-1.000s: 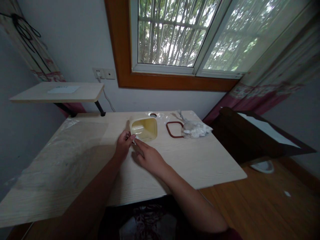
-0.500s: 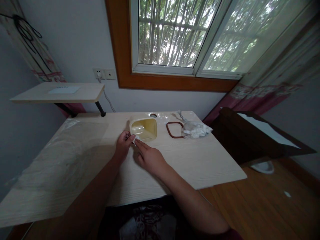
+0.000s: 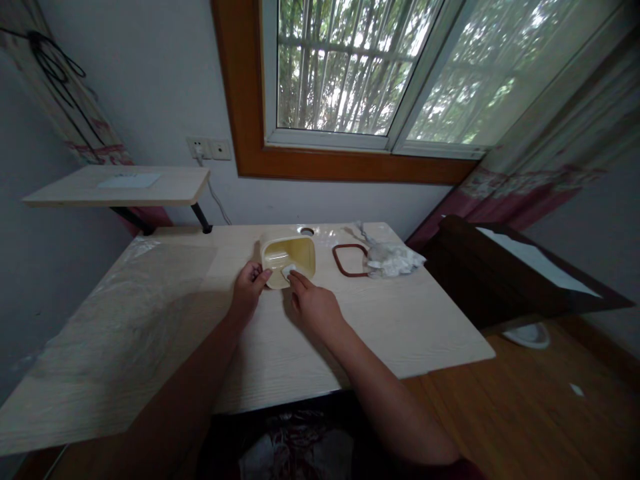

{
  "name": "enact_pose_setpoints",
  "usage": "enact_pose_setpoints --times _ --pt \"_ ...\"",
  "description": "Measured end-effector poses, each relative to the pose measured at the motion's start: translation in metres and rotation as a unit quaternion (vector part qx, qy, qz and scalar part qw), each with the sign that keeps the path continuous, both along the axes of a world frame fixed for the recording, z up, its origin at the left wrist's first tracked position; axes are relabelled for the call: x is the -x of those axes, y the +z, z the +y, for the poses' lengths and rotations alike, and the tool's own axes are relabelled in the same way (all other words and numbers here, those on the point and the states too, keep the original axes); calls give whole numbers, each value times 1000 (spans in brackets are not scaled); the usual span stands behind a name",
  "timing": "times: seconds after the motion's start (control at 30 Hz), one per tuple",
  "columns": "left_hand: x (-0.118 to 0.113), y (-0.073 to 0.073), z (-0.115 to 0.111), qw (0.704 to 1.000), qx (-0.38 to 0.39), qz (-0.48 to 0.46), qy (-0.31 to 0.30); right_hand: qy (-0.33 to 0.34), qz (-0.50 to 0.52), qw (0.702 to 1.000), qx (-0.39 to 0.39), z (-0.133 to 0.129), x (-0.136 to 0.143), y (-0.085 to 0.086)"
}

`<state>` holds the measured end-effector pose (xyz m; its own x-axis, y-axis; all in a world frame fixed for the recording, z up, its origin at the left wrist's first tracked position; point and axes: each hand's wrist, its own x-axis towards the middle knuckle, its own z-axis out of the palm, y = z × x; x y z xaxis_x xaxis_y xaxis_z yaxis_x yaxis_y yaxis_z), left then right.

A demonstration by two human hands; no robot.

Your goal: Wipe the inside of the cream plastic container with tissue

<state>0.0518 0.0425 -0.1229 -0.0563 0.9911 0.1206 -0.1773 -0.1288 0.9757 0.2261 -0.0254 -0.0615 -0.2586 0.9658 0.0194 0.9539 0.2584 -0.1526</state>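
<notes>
A pale yellow plastic container [image 3: 303, 248] sits on the table, its opening tilted toward me. My left hand [image 3: 249, 285] grips the container at its near left corner, thumb on the rim. My right hand [image 3: 316, 304] pinches a small folded white tissue [image 3: 288, 270] and holds it against the container's near side. The fingertips partly cover the tissue. To the right lies a brown rounded-square frame [image 3: 349, 246], apart from both hands. A clear plastic bag [image 3: 395, 259] with white crumpled contents rests against the frame's right side.
Clear plastic sheeting [image 3: 125, 313] covers the left of the pale wooden table [image 3: 400, 327]. A raised shelf [image 3: 165, 190] with a paper stands at the back left, beneath a wall socket [image 3: 209, 149]. Dark furniture [image 3: 500, 273] is on the right.
My right hand has moved right with the tissue, from the container's near left corner to the middle of its near side. The left hand keeps its grip on the corner.
</notes>
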Motion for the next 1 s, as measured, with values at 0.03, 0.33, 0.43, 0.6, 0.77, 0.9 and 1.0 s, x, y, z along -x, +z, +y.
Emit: enact_pose_setpoints --times 0.03,0.33,0.43,0.6,0.77,0.9,1.0 --pt "0 0 0 1000 -1 -1 1 -6 -7 1000 1 2 -2 -1" --pt "-2 4 -3 1000 -2 11 4 -48 -58 997 -2 11 -7 -6" --pt "-2 5 -3 1000 2 9 2 -42 -51 998 5 10 -5 -5" --pt "-2 6 -2 1000 6 -6 -1 -16 -31 999 -10 10 -4 -5" --pt "-1 4 0 1000 6 -27 -9 11 0 997 -73 13 -6 -10" --pt "0 0 1 999 6 -45 -28 15 28 994 -108 14 -7 -15" --pt "1 -3 3 998 2 -58 -39 16 46 992 -119 16 -8 -17"
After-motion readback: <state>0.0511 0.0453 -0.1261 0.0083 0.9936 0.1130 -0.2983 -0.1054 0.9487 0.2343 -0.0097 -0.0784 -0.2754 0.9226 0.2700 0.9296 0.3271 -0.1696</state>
